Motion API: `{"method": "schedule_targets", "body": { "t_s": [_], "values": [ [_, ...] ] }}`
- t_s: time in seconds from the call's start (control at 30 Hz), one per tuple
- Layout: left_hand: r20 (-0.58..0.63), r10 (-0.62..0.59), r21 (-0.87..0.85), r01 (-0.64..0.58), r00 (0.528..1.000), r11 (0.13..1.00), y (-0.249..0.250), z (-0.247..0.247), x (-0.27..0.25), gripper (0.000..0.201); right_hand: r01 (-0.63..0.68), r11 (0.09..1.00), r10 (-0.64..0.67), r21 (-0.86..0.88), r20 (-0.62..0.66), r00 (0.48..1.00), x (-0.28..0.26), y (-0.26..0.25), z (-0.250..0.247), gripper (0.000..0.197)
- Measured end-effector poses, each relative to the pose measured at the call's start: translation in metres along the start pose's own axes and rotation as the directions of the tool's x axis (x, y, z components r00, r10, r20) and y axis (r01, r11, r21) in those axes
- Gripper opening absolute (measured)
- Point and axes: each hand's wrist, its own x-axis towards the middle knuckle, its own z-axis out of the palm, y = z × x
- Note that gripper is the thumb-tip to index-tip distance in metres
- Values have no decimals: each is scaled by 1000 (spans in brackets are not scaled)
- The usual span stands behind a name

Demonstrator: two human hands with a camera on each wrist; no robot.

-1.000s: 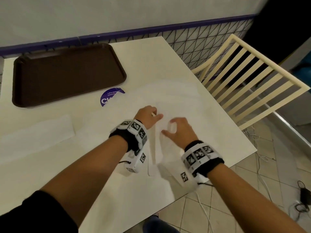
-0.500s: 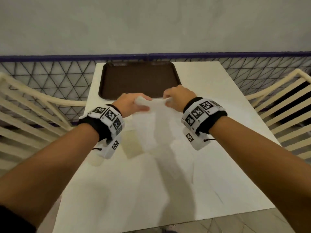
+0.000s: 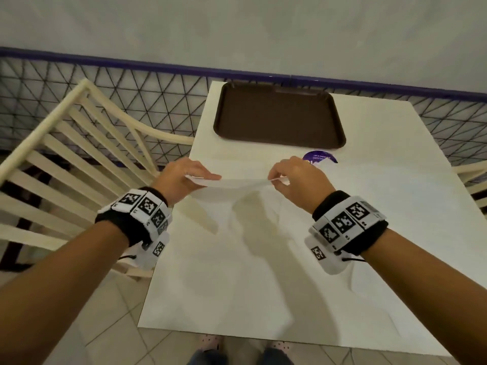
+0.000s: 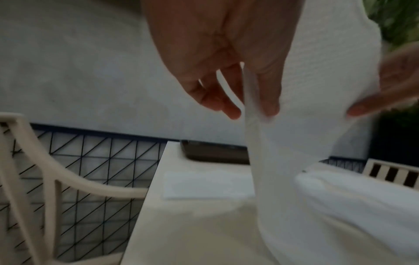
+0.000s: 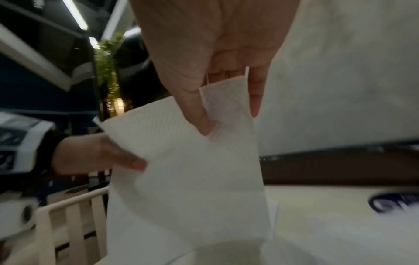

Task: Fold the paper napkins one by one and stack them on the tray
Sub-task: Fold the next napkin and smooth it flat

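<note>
I am looking down at a white table [image 3: 382, 233] pushed against a pale wall with a blue stripe and a band of black triangle-patterned tile, and cream slatted chairs [image 3: 79, 159] stand at the left and right edges of the head view. A brown tray [image 3: 279, 114] sits at the far end of the table, upper centre of the frame, with nothing on its bare floor that I can make out. Just below its lower right corner a round purple sticker [image 3: 320, 157] lies on the tabletop. My left hand [image 3: 181, 177] and right hand [image 3: 295, 180] are raised over the middle of the table, apart from each other, with a white paper napkin [image 3: 237, 183] stretched between them. In the left wrist view, the thumb and fingers [image 4: 267, 86] of the left hand pinch the napkin's edge, and the sheet hangs down towards the table. In the right wrist view, the right thumb and a fingertip [image 5: 197, 114] pinch a corner of the same napkin, which drapes down below. A second flat white napkin [image 4: 206, 184] lies on the table in front of the tray, seen in the lower centre of the left wrist view; it blends into the tabletop in the head view.
</note>
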Motion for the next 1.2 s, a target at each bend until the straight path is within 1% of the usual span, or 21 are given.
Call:
{"method": "schedule_targets", "body": {
  "t_s": [0.03,0.07,0.13,0.17,0.23,0.3,0.37,0.4,0.47,0.53,0.57,0.63,0.73,0.8,0.93,1.0,1.03,1.1,1.13,1.17,1.2],
  "values": [
    [41,-121,-98,124,992,987,-6,5,-5,27,-55,995,52,85,27,998,1,1,6,16],
    [87,-244,-156,255,966,954,-11,9,-6,21,-116,976,110,185,38,993,5,2,9,14],
    [166,-449,-181,475,878,861,-16,14,-3,6,-198,933,192,301,49,980,18,6,8,15],
    [187,-514,-191,544,837,817,-18,15,1,4,-219,929,211,298,62,976,25,7,7,18],
    [216,-566,-247,605,796,757,-19,14,10,11,-245,930,230,275,85,969,38,10,4,25],
    [229,-568,-366,610,791,702,-20,14,20,24,-253,932,239,260,87,967,46,12,1,28],
    [208,-578,-454,601,789,658,-15,8,26,26,-239,926,236,293,46,971,50,15,-2,27],
    [179,-571,-476,579,801,662,-13,3,27,24,-215,914,225,345,10,974,50,16,-4,25],
    [115,-496,-407,496,861,767,-10,-7,27,20,-147,864,195,482,-50,979,45,16,-9,20],
    [64,-399,-277,400,915,874,-5,-15,18,21,-94,774,162,626,-53,985,35,15,-12,10],
    [58,-372,-223,375,926,900,-3,-17,11,24,-87,733,145,675,-29,989,29,14,-11,8],
    [114,-380,-121,392,918,912,-6,-14,-8,28,-106,693,106,713,45,993,16,14,-5,7],
    [257,-388,-9,404,885,915,-20,6,-36,36,-171,748,54,641,198,979,-5,16,21,8],
    [307,-334,61,332,891,941,-28,23,-51,28,-224,777,64,588,281,958,-18,18,44,8],
    [309,-88,110,56,947,992,-43,52,-73,20,-348,775,107,527,433,895,-37,21,84,11],
    [317,-57,161,5,947,987,-52,61,-78,19,-397,771,122,498,497,859,-41,21,96,11],
    [282,-36,213,-26,959,977,-53,64,-77,19,-420,768,135,484,518,844,-41,21,100,15],
    [268,-79,212,21,960,977,-43,62,-73,14,-472,738,174,483,539,824,-40,21,104,22],
    [269,-143,168,100,952,981,-42,63,-71,19,-495,717,192,491,544,817,-38,22,105,24],
    [276,-241,148,206,930,967,-39,63,-69,23,-514,701,208,495,548,810,-36,22,105,29],
    [298,-351,166,314,888,935,-39,64,-66,26,-528,692,221,491,553,804,-33,22,105,33]
  ]
}}
